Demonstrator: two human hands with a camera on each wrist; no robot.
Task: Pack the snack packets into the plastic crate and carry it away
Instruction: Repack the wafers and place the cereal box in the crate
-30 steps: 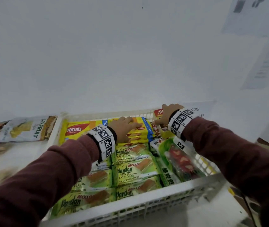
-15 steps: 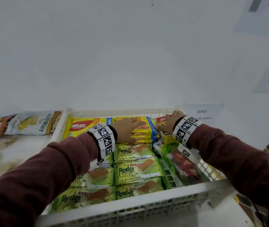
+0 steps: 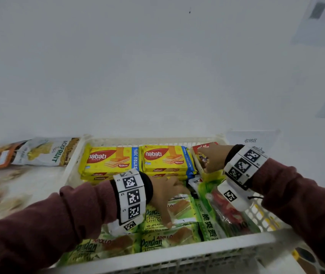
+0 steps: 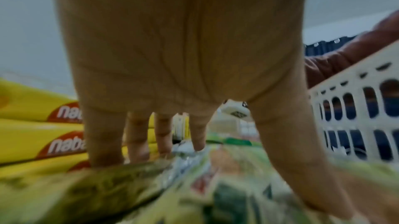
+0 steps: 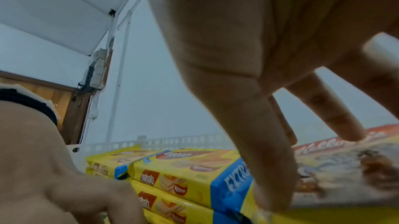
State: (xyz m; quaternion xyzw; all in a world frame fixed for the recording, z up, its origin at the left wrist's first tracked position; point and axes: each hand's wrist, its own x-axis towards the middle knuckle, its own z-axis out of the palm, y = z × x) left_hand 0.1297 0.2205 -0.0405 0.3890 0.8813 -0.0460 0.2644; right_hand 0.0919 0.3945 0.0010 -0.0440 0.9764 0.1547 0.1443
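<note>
A: Left hand, fingers spread, is being pressed onto a blurred green packet.

B: Stacked yellow nabati packets are being shown left, crate wall right.

The white slotted plastic crate is filled with flat-lying snack packets: yellow Nabati wafer packs stacked at the back, green Pandan cake packs in front.

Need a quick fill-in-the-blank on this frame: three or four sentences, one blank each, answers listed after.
1. The left hand rests on a ____ pandan cake packet.
2. The wafer packets lie at the crate's ____ end.
3. The right hand touches a box with a ____ top edge.
4. The jackfruit bag lies ____ the crate.

Missing words: green; far; red; outside
</note>
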